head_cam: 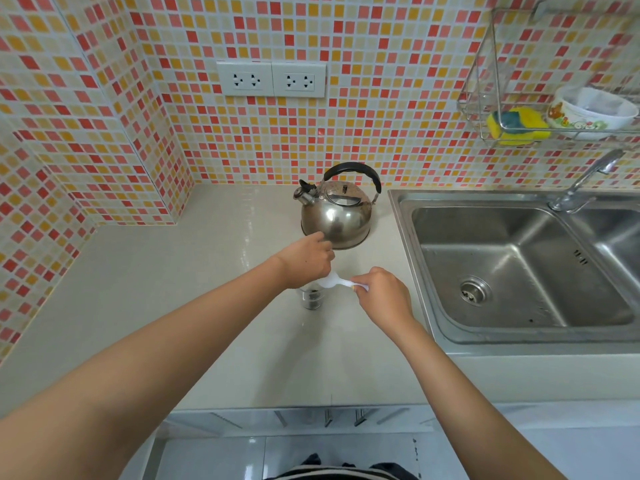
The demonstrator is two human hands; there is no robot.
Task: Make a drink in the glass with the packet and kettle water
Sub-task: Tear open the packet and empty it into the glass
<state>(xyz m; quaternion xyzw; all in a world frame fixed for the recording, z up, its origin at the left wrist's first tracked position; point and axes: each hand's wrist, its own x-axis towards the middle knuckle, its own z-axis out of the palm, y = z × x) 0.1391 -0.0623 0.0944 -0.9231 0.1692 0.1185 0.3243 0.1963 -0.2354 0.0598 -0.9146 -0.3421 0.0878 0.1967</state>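
head view: right hand pinches a white spoon over the glass; left hand is curled above it, grip content unclear. kettle shows no readable label.

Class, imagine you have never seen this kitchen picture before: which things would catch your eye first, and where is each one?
The bright red, orange and cream mosaic tiles on the wall would likely strike first. Next comes the shiny steel kettle at the back of the pale counter, left of the steel sink. In front of the kettle, the left hand and right hand meet over a small glass, the right pinching a white spoon.
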